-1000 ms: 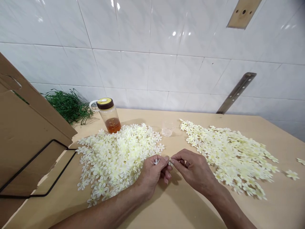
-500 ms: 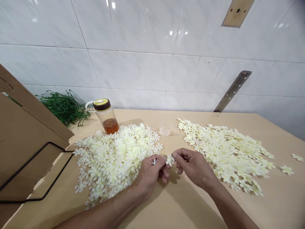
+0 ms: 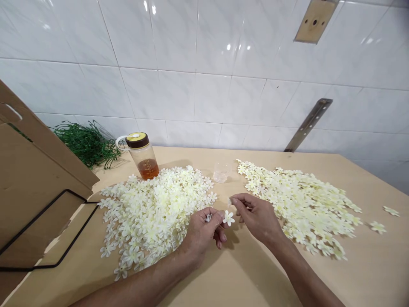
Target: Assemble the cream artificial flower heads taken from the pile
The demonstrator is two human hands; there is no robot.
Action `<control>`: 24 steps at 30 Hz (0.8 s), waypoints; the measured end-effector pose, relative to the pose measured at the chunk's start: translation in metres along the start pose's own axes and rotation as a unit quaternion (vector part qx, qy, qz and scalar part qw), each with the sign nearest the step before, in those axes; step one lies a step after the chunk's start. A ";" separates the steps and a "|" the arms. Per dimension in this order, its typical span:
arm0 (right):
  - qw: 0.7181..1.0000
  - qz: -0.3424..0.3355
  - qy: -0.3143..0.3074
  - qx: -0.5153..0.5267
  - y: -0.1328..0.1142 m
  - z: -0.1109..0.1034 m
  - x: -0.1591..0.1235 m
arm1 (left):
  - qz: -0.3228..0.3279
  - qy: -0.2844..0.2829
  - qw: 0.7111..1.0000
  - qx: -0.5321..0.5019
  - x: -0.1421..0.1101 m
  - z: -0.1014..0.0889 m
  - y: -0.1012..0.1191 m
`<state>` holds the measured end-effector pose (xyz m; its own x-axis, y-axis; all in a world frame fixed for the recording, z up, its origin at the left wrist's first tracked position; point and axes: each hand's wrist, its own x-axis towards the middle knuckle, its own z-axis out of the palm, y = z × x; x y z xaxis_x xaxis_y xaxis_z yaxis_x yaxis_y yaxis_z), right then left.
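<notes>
So my right grip (image 3: 257, 213) has come up and away from the flower (image 3: 228, 218) since half a second ago. Back then its fingertips were right on the petals; now there's a gap, and the flower is spread facing my camera.

From my end, the left grip (image 3: 203, 232) is pinching that flower between thumb and finger, above the counter (image 3: 377, 264) between the two piles. There's also a whitish scrap (image 3: 208, 218) tucked in those same fingers, mostly hidden, so can't say what it is. Right grip's fingers and thumb are pressed together on a pale bit (image 3: 229, 201), too blurry for me to make out.

Left pile (image 3: 159, 204) is a thick heap of white flowers, close to my left forearm. Right pile (image 3: 306, 204) is flatter and yellower, beyond my right grip, with a couple of strays (image 3: 377, 227) off its far right side. The clear cup (image 3: 221, 172) sits between the piles, further back.

Bottle (image 3: 148, 166) with amber liquid stands just behind the left pile, greens (image 3: 86, 143) to its left by the wall (image 3: 179, 98), and a cardboard box (image 3: 47, 179) plus black frame (image 3: 44, 267) take up the left edge.
</notes>
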<state>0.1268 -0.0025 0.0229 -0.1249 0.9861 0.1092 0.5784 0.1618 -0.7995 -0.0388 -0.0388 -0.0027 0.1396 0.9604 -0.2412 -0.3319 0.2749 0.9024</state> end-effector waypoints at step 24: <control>0.945 0.072 -0.106 0.300 -0.002 -0.004 -0.001 | 0.298 0.038 0.903 0.307 -0.011 -0.006 0.008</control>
<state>0.1293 -0.0040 0.0271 -0.2752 0.9565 -0.0971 0.0476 -0.0874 -0.9950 -0.0481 -0.0464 0.0051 0.0351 0.9359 0.3505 0.2556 -0.3475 0.9022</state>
